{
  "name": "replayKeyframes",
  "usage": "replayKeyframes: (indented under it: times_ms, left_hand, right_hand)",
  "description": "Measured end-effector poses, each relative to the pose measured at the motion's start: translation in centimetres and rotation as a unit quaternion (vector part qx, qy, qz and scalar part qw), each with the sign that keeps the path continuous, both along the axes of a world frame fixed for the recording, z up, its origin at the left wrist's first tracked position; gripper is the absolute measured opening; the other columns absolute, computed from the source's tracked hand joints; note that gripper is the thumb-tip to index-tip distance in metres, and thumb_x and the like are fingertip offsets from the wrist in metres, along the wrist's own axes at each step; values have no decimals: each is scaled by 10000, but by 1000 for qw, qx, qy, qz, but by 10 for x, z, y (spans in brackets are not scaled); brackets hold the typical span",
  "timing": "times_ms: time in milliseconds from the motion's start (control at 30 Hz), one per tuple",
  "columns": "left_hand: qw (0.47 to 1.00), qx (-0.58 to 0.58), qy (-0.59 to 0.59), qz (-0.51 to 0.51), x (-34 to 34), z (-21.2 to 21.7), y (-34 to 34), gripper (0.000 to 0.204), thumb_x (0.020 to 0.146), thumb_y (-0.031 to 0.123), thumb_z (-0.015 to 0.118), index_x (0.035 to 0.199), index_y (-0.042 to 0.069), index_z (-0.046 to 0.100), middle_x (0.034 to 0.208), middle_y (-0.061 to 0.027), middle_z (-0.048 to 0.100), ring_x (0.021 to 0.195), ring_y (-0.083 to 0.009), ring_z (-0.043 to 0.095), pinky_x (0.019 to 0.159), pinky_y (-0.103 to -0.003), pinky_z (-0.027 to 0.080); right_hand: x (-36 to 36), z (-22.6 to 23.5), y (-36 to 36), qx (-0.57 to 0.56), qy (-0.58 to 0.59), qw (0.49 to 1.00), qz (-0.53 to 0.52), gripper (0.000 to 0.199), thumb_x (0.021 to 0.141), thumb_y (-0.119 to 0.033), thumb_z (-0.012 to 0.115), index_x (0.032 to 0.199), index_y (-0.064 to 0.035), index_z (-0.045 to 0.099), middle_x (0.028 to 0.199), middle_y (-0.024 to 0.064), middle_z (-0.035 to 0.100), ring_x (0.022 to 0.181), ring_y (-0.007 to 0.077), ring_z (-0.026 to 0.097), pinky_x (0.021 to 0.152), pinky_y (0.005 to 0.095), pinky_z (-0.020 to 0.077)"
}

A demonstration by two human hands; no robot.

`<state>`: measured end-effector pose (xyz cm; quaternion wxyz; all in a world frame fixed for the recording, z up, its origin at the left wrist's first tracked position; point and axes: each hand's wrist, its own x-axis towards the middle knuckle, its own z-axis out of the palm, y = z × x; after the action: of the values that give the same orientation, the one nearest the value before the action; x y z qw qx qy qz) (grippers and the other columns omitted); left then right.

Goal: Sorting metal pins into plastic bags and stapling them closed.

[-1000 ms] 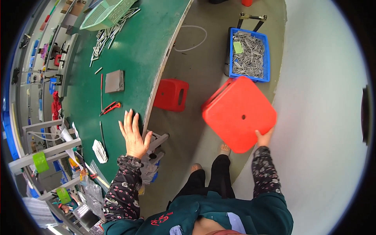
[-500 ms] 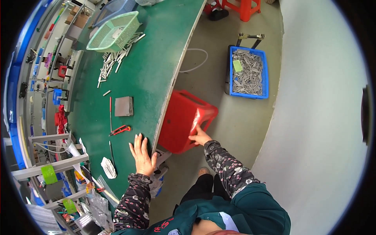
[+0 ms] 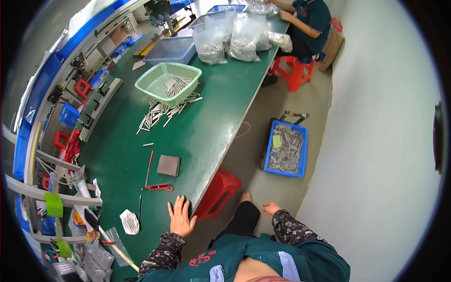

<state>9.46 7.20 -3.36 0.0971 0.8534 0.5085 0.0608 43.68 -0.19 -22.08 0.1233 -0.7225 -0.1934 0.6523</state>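
My left hand (image 3: 181, 217) lies flat on the green table near its right edge, fingers spread and holding nothing. Just beyond its fingertips is a red utility knife (image 3: 159, 187), with a grey-brown rectangular block (image 3: 168, 165) farther up. Beside them lie a thin red-ended rod (image 3: 149, 168) and a dark pen-like tool (image 3: 140, 208). My right hand (image 3: 270, 209) hangs over the floor to the right of my leg, fingers loosely curled, with nothing visible in it. A red plastic stool (image 3: 220, 191) stands partly beneath the table edge, apart from that hand.
Short metal rods (image 3: 157, 114) lie around a pale green basket (image 3: 155, 89) holding more. Filled clear bags (image 3: 244, 42) and a grey-blue crate (image 3: 170, 50) stand behind. On the floor is a blue bin (image 3: 304, 155) of metal pieces. Another person (image 3: 310, 23) sits at the far end.
My right hand has let go of the red stool and moved right and down. The stool now sits farther under the table. My view has tilted up, showing the far end. My left hand stays on the table.
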Motion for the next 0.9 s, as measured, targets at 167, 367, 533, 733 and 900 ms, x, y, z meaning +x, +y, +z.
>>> replayKeyframes:
  times_ms: [167, 367, 533, 733, 900]
  left_hand:
    - [1000, -24, -1, 13, 2, -1, -3, 582, 693, 267, 608, 1168, 29, 371, 1299, -176, 259, 1240, -334, 205, 989, -565, 77]
    - [1000, -5, -2, 25, 3, -1, 2, 577, 685, 256, 615, 1170, 49, 382, 1278, -167, 278, 1223, -330, 227, 995, -559, 87]
    - [992, 1, -26, 122, 15, 4, -4, 578, 678, 203, 611, 1176, 45, 365, 1258, -177, 292, 1203, -352, 247, 996, -553, 102]
    - [949, 117, -60, 286, 47, 16, -4, 524, 737, 163, 530, 1195, 9, 326, 1245, -207, 302, 1174, -380, 276, 981, -543, 165]
    - [939, 121, -58, 317, 82, 36, 28, 505, 757, 153, 507, 1201, 3, 319, 1242, -213, 311, 1166, -388, 284, 975, -540, 181]
  right_hand:
    - [77, 48, 56, 75, -53, 996, -8, 316, 779, -131, 531, 1073, -19, 499, 816, 77, 604, 654, 174, 589, 522, 303, 481]
    - [87, 140, 182, 307, -29, 949, -64, 279, 795, -80, 503, 1060, 3, 491, 786, 50, 582, 614, 103, 522, 501, 221, 419]
    - [72, 185, 281, 462, -103, 880, 25, 218, 786, -92, 551, 993, -24, 539, 745, 67, 588, 635, 92, 553, 512, 235, 452]
    - [106, 194, 396, 495, -413, 762, 65, 261, 694, -134, 647, 940, -88, 574, 914, 90, 529, 780, 246, 557, 702, 360, 447]
    - [142, 185, 450, 439, -502, 743, 66, 255, 692, -153, 650, 931, -120, 569, 971, 80, 501, 922, 254, 501, 744, 380, 433]
